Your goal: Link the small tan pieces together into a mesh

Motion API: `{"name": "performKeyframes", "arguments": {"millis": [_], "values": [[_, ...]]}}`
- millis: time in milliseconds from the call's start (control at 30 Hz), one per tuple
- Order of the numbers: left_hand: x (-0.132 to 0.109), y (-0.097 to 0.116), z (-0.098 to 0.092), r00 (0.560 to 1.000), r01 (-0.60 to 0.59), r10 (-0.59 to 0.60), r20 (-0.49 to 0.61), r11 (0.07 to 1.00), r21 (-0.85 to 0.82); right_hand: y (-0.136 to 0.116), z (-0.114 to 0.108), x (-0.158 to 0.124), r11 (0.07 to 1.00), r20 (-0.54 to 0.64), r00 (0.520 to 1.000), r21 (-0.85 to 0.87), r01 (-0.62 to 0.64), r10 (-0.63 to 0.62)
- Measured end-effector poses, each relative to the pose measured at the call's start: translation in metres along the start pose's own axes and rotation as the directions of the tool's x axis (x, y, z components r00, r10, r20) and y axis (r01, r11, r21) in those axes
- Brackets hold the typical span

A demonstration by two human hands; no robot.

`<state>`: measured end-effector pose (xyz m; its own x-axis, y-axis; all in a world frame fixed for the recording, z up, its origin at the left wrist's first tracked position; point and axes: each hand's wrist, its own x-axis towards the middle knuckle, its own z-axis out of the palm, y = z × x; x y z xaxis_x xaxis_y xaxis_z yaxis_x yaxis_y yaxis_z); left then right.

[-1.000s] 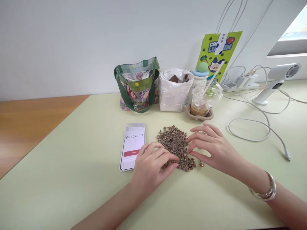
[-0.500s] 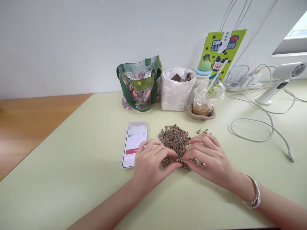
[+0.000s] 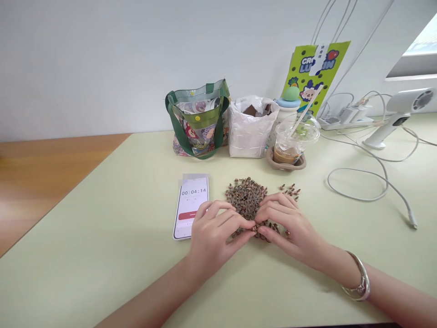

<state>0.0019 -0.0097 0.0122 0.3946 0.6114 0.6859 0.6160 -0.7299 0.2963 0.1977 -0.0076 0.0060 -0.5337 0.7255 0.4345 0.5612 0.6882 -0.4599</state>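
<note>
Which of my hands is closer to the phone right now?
Your left. The left hand is beside the phone, covering its lower right corner from view; the right hand is farther off, at the right side of the metal-piece pile.

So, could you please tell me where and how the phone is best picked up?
Probably by the left long edge of the phone, coming from the left: it lies flat, screen up, with that edge uncovered, while the left hand hides its lower right corner.
</note>
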Motion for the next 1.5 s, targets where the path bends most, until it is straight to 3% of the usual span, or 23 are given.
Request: {"name": "performKeyframes", "arguments": {"millis": [167,600,900,1233,1500], "values": [[0.0006,-0.0003,-0.0012,1.000,-0.001,0.001,0.006,1.000,-0.002,-0.0017,0.0008,0.0001,0.995,-0.013,0.999,0.092,-0.030,0.031],[-0.0011,-0.0012,-0.0005,0.998,0.044,-0.044,0.045,0.999,0.000,0.0006,0.0046,-0.0021,1.000,-0.125,0.992,-0.004,-0.002,0.001],[-0.0010,-0.0018,-0.0001,0.993,0.064,-0.063,0.099,0.998,-0.010,-0.0023,0.0056,-0.0032,0.993,-0.177,0.980,-0.095,0.075,-0.091],[-0.0009,-0.0012,0.0002,0.999,0.041,-0.041,0.031,0.999,0.007,-0.0004,0.0014,-0.0022,1.000,-0.008,1.000,0.015,-0.011,0.011],[-0.0022,-0.0039,0.0012,0.995,0.071,-0.070,0.074,0.997,-0.008,0.0002,0.0038,-0.0023,1.000,-0.080,0.996,0.004,-0.024,0.024]]}}
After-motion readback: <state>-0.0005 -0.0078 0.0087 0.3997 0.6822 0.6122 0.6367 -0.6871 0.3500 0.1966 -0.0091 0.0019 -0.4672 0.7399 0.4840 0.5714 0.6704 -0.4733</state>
